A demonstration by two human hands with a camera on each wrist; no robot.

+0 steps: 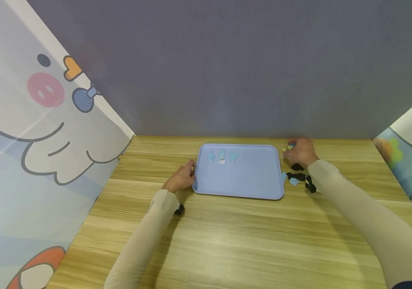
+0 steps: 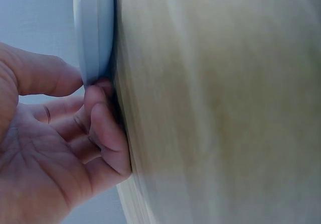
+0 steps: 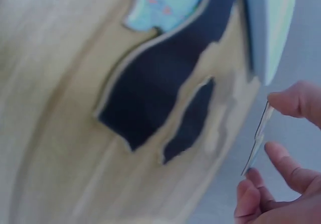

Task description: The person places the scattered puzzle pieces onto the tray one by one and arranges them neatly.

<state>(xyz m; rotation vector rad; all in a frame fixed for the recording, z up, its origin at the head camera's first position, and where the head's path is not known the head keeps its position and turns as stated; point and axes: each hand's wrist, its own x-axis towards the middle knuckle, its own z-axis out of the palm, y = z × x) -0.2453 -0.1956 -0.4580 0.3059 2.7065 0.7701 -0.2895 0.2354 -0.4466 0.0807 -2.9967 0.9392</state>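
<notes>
The step in hand appears to be the picking up of a thin cut-out piece [image 3: 254, 153] at the far right, beside a pale-blue tray [image 1: 242, 182] that is steadied from its left side. For this to be done well, so thin a piece is best held by its edges, without being bent, and should be lifted straight up so that its neighbours are not dragged. Care is also called for at the right sleeve [image 1: 350, 196], beneath which loose dark pieces [image 1: 296, 176] could be brushed. The tray should be gripped lightly and held level, since three light-blue pieces [image 1: 222, 154] are laid in a row at its far left and could slide if it were tilted.

By the left hand [image 1: 181, 177], the tray's left rim is pinched, with the thumb above and the fingers curled beneath. By the right hand [image 1: 301, 151], the thin piece is pinched between thumb and fingertips, nearly edge-on in the wrist view; whether a second piece is overlapped there cannot be told. The tray is set flat on the wood-grain table [image 1: 242, 241], between the two hands, and a blue strip [image 1: 284, 177] is seen just beside its right rim.
</notes>
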